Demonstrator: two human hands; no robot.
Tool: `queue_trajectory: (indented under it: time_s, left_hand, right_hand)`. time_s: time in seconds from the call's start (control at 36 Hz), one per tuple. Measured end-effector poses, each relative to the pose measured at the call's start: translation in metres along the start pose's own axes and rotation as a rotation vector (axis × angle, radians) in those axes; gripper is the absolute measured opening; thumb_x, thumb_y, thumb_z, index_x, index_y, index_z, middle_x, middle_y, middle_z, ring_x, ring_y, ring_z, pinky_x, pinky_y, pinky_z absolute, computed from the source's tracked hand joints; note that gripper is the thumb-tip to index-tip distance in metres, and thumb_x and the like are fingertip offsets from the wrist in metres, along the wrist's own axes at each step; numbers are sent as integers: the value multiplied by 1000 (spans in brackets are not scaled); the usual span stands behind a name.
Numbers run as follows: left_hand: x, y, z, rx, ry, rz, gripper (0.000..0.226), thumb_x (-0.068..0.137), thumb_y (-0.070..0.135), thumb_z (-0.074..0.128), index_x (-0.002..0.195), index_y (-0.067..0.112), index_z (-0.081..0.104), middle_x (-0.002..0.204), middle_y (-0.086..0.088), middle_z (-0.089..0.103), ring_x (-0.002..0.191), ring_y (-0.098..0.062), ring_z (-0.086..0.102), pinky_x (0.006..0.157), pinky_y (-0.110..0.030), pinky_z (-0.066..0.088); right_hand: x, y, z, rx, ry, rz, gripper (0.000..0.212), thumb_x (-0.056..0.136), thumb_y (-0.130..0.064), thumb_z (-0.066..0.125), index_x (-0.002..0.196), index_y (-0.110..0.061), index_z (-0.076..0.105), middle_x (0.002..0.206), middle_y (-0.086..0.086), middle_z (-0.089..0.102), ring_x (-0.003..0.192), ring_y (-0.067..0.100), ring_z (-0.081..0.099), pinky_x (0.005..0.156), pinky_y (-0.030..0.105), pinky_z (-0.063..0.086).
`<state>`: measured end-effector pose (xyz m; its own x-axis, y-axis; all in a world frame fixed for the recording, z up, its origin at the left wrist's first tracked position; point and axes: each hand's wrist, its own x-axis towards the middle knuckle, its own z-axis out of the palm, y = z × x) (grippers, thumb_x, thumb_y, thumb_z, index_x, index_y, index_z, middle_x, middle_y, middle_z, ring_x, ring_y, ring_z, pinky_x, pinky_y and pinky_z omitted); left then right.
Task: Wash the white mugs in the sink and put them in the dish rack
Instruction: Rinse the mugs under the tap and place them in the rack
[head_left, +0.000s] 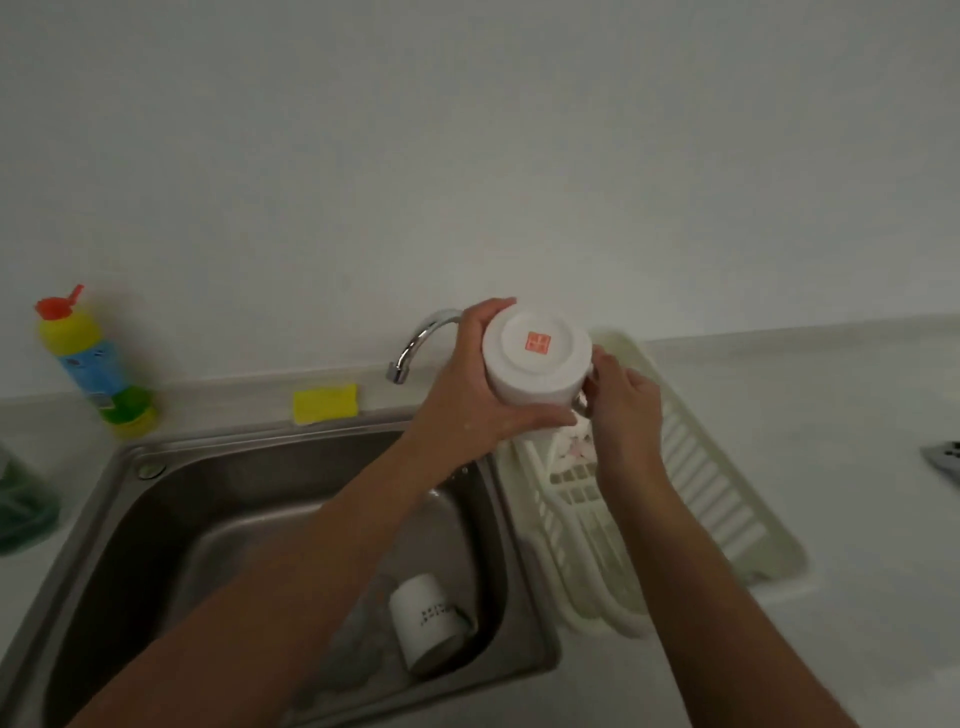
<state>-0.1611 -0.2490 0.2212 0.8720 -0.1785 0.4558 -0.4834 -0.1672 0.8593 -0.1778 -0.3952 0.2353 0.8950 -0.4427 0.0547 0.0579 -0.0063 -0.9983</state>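
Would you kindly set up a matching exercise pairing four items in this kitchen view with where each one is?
Items:
1. white mug with orange base mark
2. white mug with dark lettering
3. yellow sponge
4. yellow and blue detergent bottle

Places:
A. lying in the steel sink
B. ledge behind the sink
C. held upside down over the cream dish rack
D. counter, far left

Pairs: 1-C, 2-A, 3-B, 4-D

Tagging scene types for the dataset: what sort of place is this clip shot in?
Most likely a home kitchen counter. The cues: a stainless sink with a curved chrome faucet, a white plastic dish rack beside it, and a dish soap bottle and yellow sponge along the back edge.
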Motion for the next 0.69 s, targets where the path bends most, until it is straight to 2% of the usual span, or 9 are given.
queue_trajectory:
  time_s: [0.06, 0.11, 0.22, 0.28, 0.44, 0.5, 0.58, 0.64, 0.69]
  left_hand:
    - [14, 1, 29, 23, -31, -7, 109, 49, 42, 96, 139, 20, 39, 134, 6, 52, 125, -9, 51, 105, -27, 44]
    - [23, -1, 55, 67, -69, -30, 101, 52, 46, 94, 136, 24, 44, 130, 11, 55, 122, -6, 52, 103, -29, 47]
    - [27, -19, 103, 144, -183, -136, 89, 53, 41, 96, 128, 29, 52, 116, 19, 61, 105, 1, 57, 84, -9, 44]
    - [25, -34, 122, 177, -236, -204, 89, 53, 40, 96, 128, 28, 51, 114, 18, 60, 103, -1, 58, 77, -5, 40]
    - [18, -73, 157, 273, -441, -326, 90, 52, 37, 96, 127, 30, 48, 115, 19, 57, 104, -2, 55, 78, -13, 41]
    - [18, -84, 164, 319, -512, -358, 94, 48, 41, 95, 128, 31, 47, 119, 17, 58, 109, -5, 56, 88, -25, 47]
    - [21, -93, 170, 373, -594, -400, 99, 40, 52, 90, 126, 34, 46, 120, 16, 59, 111, -9, 57, 95, -40, 52]
    - [24, -96, 174, 404, -640, -399, 97, 42, 51, 90, 126, 34, 44, 119, 17, 59, 111, -9, 58, 94, -42, 52]
    - [26, -97, 177, 411, -657, -403, 93, 48, 45, 92, 126, 34, 43, 119, 17, 59, 110, -9, 57, 93, -38, 52]
  right_hand:
    - [14, -2, -27, -34, 38, 22, 45, 92, -23, 55, 47, -21, 48, 50, -6, 45, 52, 11, 40, 56, 27, 36]
    - [26, 6, -52, -77, 64, 60, 36, 91, -24, 54, 56, -16, 48, 57, 1, 45, 59, 16, 39, 60, 33, 33]
    - [41, 38, -93, -163, 108, 197, 38, 91, -21, 52, 52, -17, 50, 57, 3, 48, 61, 19, 41, 62, 36, 33]
    - [49, 58, -109, -262, 64, 281, 44, 91, -21, 49, 48, -17, 53, 57, 4, 51, 60, 22, 44, 64, 38, 37]
    - [55, 88, -141, -546, -191, 497, 32, 98, -13, 38, 72, -10, 55, 75, 12, 62, 68, 22, 57, 61, 26, 41]
    - [57, 91, -147, -622, -255, 537, 30, 98, -14, 40, 75, -7, 58, 76, 14, 65, 66, 21, 58, 63, 26, 45]
    - [61, 91, -148, -814, -371, 558, 23, 95, -10, 46, 73, -10, 54, 91, 14, 65, 79, 23, 56, 77, 31, 47]
    - [64, 90, -148, -882, -392, 572, 19, 94, -8, 49, 76, -9, 55, 96, 14, 66, 82, 23, 56, 78, 30, 47]
    - [65, 90, -149, -918, -419, 574, 23, 94, -6, 48, 72, -7, 56, 89, 14, 65, 76, 23, 57, 73, 28, 48]
